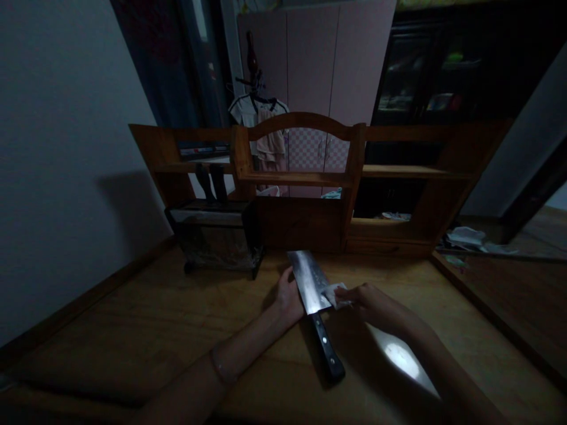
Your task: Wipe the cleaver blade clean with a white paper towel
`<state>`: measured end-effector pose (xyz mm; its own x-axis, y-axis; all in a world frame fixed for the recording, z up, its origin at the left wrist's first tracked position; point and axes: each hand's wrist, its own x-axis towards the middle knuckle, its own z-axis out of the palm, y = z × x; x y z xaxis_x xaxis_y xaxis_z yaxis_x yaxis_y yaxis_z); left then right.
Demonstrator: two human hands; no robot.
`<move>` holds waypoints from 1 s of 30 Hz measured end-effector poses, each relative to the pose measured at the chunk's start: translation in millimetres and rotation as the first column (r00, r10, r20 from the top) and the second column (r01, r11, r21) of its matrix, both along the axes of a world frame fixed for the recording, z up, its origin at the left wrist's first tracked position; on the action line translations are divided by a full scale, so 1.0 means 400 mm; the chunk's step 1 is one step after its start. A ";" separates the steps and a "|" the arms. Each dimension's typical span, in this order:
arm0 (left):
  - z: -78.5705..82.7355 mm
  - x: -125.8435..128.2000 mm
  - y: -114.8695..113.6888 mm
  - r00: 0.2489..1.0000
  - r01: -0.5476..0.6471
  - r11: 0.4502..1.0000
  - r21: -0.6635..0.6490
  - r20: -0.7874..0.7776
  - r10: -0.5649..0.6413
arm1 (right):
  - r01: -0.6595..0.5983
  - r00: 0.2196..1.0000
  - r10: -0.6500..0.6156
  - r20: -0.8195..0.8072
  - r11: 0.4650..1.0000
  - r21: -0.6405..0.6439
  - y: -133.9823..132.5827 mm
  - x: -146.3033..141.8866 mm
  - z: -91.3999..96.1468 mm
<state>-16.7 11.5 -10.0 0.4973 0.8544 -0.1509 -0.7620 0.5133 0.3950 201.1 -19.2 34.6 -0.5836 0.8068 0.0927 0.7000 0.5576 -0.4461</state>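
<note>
A cleaver (306, 274) with a broad shiny blade and a black riveted handle slants over the wooden desk, its handle toward me. My left hand (289, 298) is at the blade's left edge, holding it from the side and below; most of its fingers are hidden behind the blade. Pinched in my right hand (363, 301) is a crumpled white tissue (337, 295), which touches the blade's right side near the handle end.
A knife block (212, 236) with two black-handled tools stands at the back left of the desk (177, 330). Behind it rises a wooden shelf unit (301, 221). The wall (66, 177) borders the left. Light reflects off the desk by my right forearm.
</note>
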 end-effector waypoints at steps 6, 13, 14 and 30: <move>0.001 0.009 0.008 0.999 0.017 0.999 0.046 -0.051 -0.015 | 0.097 0.985 -0.058 -0.163 0.966 0.242 0.041 0.006 -0.012; 0.002 0.012 0.000 0.980 0.064 0.998 0.011 -0.190 -0.061 | 0.109 0.970 -0.030 -0.241 0.941 0.321 -0.029 -0.051 0.034; 0.003 0.011 -0.002 0.973 0.048 0.999 -0.002 -0.225 -0.047 | 0.114 0.973 -0.040 -0.228 0.940 0.320 -0.058 -0.067 0.034; -0.030 0.009 0.027 0.964 -0.012 0.992 -0.124 -0.265 -0.021 | 0.172 0.982 -0.165 -0.092 0.983 0.070 -0.334 -0.174 -0.111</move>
